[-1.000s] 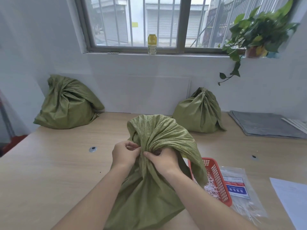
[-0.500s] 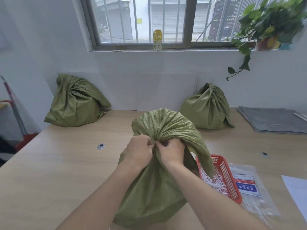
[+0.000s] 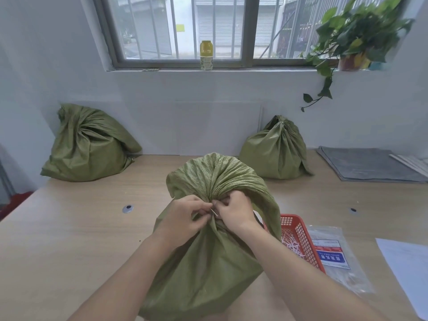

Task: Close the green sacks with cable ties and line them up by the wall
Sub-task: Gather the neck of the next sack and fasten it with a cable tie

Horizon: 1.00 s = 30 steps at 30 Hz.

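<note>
Both hands pinch at the gathered neck of the near green sack (image 3: 203,262), which sits at the front edge of the wooden table (image 3: 69,239), right before the person. The left hand (image 3: 185,218) has its fingers pressed together on the thin pale tail of a cable tie (image 3: 214,212) that pokes out between the two hands, while the right hand (image 3: 234,210) is closed around the bunched cloth and, it seems, the tie's head; whether the tie is already threaded through its lock cannot be told, since the fingers hide it. Above the grip the sack's loose mouth flops over to the right

As for progress: two more green sacks already stand against the wall at the back of the table. The right-hand sack (image 3: 275,154) shows a cinched neck with a pale band on it, so it looks tied and placed. The left-hand sack (image 3: 88,147) is gathered too, though its tie is not visible. The task therefore looks well past halfway: left to do are pulling this tie tight and carrying the sack back into the gap between the other two. Spare ties lie in the red basket (image 3: 301,237) and the clear packet (image 3: 335,258) just right of the sack
</note>
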{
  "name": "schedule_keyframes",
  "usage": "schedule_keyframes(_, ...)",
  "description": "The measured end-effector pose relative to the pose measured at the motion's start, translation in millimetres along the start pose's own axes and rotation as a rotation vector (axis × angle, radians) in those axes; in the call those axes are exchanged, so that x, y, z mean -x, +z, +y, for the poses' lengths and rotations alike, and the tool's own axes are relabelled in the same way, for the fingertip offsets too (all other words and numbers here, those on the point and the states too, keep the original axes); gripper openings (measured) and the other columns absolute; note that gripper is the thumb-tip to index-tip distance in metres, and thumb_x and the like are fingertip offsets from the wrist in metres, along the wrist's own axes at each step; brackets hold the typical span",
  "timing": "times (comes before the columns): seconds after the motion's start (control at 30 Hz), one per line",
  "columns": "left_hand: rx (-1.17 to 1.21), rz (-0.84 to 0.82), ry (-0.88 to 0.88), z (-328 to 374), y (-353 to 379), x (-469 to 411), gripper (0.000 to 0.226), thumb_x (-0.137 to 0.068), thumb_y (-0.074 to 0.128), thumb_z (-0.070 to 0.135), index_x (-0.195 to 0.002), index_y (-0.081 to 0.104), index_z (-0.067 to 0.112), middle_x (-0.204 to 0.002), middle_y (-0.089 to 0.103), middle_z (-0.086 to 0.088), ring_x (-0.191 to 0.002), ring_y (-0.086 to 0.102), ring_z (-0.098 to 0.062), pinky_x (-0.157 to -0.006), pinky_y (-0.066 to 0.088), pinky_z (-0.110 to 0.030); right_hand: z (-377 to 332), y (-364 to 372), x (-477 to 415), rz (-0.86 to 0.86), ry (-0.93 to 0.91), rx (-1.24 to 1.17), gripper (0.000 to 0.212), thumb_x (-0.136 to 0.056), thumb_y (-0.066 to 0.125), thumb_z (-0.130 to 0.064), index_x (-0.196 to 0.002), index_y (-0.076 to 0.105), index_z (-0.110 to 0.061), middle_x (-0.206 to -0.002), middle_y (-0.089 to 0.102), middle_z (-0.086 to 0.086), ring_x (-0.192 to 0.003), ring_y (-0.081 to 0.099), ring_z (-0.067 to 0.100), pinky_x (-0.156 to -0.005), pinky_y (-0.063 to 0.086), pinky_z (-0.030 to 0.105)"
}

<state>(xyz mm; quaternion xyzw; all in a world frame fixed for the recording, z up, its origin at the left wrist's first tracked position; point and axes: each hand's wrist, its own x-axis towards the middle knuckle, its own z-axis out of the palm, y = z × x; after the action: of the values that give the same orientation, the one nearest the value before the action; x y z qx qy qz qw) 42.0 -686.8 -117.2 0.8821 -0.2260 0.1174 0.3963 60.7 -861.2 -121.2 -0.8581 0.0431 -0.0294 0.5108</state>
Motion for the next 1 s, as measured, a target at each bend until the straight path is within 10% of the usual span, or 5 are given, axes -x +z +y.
schedule_keyframes(0.13,-0.008,0.010,0.028,-5.3,-1.1,-4.0,0.007,-0.090,0.078,0.020,-0.095,0.081,0.024,-0.088,0.065,0.008,-0.079,0.065,-0.010,-0.074,0.055,-0.038,2.1,-2.1,0.2,-0.050,0.017,-0.192,0.017,-0.078,0.086,-0.029,-0.078,0.078,-0.015,-0.077,0.079,0.002,-0.077,0.077,0.022,-0.079,0.064,0.040)
schedule_keyframes(0.33,-0.090,0.071,0.010,-6.0,-0.7,-11.4,0.004,-0.090,0.077,0.021,-0.090,0.073,0.020,-0.093,0.051,0.001,-0.085,0.058,-0.012,-0.078,0.051,-0.028,-2.1,-6.3,0.4,-0.081,0.092,-0.477,0.012,-0.094,0.072,0.000,-0.088,0.076,-0.009,-0.085,0.077,0.011,-0.077,0.077,0.021,-0.074,0.061,0.024)
schedule_keyframes(1.0,-0.100,0.139,-0.140,-4.1,3.8,-28.5,0.005,-0.083,0.082,0.019,-0.079,0.078,0.019,-0.087,0.054,0.000,-0.082,0.056,-0.003,-0.075,0.044,-0.015,4.7,-2.6,14.5,0.008,0.097,-0.760,0.009,-0.094,0.072,0.003,-0.097,0.078,-0.003,-0.092,0.081,0.013,-0.090,0.079,0.024,-0.081,0.062,0.025)
